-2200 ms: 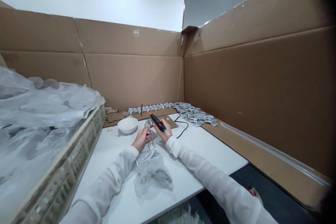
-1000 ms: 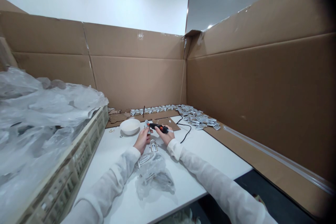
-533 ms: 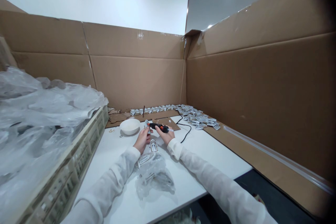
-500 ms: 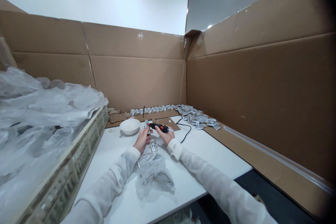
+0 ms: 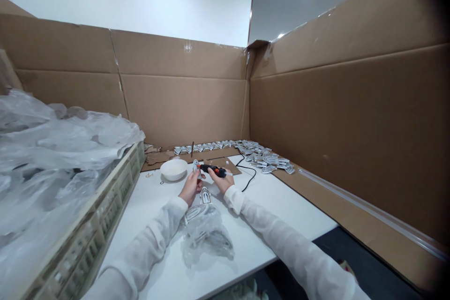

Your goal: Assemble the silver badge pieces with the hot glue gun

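Observation:
In my right hand (image 5: 222,182) is a black and orange hot glue gun (image 5: 215,170), its tip pointing left. My left hand (image 5: 191,186) pinches a small white flat piece (image 5: 196,166), upright, with the glue gun's tip at or very near it. Below my hands lies a white arched cutout piece (image 5: 205,195) with brown edges. It sits at the mouth of a clear plastic bag (image 5: 208,234) that holds more such white pieces. The fingertips of my left hand are partly hidden.
A white bowl (image 5: 174,169) stands left of my hands. A black cord (image 5: 251,179) curves on the white table (image 5: 291,213). White pieces are piled (image 5: 263,155) at the back right, others in a row (image 5: 207,146). A crate (image 5: 105,215) with plastic bags borders the left; cardboard walls (image 5: 183,103) rise behind.
Almost nothing differs. The glue gun and the small piece have shifted only very slightly, both still held.

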Demonstrator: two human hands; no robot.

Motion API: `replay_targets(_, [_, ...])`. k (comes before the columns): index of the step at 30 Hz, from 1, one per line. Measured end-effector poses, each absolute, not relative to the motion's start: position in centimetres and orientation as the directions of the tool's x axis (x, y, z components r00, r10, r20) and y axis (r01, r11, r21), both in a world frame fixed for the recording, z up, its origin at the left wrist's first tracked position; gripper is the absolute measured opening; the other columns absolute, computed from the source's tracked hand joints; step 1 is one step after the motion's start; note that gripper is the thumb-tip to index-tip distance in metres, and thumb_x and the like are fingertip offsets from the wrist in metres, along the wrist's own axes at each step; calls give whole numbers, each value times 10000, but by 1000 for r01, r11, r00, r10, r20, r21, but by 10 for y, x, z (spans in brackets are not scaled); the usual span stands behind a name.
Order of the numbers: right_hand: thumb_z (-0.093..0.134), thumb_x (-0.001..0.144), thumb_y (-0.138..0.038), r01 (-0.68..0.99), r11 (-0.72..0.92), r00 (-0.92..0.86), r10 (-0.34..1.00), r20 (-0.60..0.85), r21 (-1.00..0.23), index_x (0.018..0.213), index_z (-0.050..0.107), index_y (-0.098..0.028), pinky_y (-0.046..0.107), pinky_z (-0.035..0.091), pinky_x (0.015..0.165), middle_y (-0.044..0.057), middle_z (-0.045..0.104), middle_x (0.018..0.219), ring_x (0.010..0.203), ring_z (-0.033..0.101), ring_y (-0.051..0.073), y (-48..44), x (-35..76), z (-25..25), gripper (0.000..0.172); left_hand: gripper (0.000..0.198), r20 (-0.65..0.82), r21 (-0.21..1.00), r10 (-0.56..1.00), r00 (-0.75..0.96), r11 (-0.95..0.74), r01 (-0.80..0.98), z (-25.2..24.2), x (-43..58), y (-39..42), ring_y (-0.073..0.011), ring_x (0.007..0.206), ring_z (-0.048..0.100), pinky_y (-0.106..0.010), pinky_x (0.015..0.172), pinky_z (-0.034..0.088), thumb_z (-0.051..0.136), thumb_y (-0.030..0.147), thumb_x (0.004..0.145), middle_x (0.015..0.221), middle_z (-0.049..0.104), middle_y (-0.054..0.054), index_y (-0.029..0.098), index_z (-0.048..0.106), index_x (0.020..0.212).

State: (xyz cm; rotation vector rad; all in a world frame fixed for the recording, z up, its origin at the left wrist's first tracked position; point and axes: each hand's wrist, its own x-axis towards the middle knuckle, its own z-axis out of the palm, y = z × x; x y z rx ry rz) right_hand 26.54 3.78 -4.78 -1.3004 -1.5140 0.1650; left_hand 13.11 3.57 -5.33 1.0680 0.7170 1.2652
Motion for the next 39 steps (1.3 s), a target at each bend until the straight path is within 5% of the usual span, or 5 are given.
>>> replay_targets(7, [509, 730, -508, 700, 386, 171, 726, 666, -601, 563, 563, -201, 312, 412, 633, 70, 590, 595, 654, 564, 223, 36, 266, -45, 353, 439, 169, 919, 970, 173, -91, -384, -54, 133, 34, -14, 382, 300, -138, 357, 178, 580, 548, 669, 678, 499, 39, 196, 367, 821])
replay_targets(15, [453, 740, -559, 595, 313, 338, 738, 584, -740, 584, 554, -189, 275, 397, 575, 36, 597, 597, 577, 539, 184, 42, 279, -42, 414, 419, 170, 939, 975, 141, -117, -325, -51, 135, 31, -20, 374, 279, -143, 364, 180, 624, 472, 640, 565, 451, 68, 196, 328, 744])
replay_targets(23, [466, 760, -503, 603, 422, 183, 753, 633, -677, 595, 587, -184, 270, 397, 589, 45, 612, 601, 593, 555, 187, 29, 269, -36, 379, 267, 165, 969, 984, -60, -173, -176, -48, 132, 32, -49, 463, 395, -147, 387, 266, 595, 373, 662, 607, 453, 42, 144, 499, 763])
replay_targets(30, [445, 777, -506, 580, 443, 87, 801, 592, -684, 492, 553, -193, 277, 405, 606, 42, 598, 519, 553, 567, 183, 23, 266, -38, 437, 178, 141, 967, 989, -55, -149, -206, -54, 132, 39, -106, 511, 529, -172, 391, 350, 490, 272, 742, 681, 532, 10, 184, 394, 863])
replay_targets(39, [431, 761, -582, 542, 380, 128, 844, 520, -750, 428, 542, -191, 266, 418, 620, 48, 583, 466, 533, 579, 182, 29, 268, -42, 525, 188, 134, 960, 989, -59, -145, -238, -58, 134, 42, -57, 351, 381, -147, 346, 288, 463, 315, 782, 514, 413, 83, 192, 376, 895])
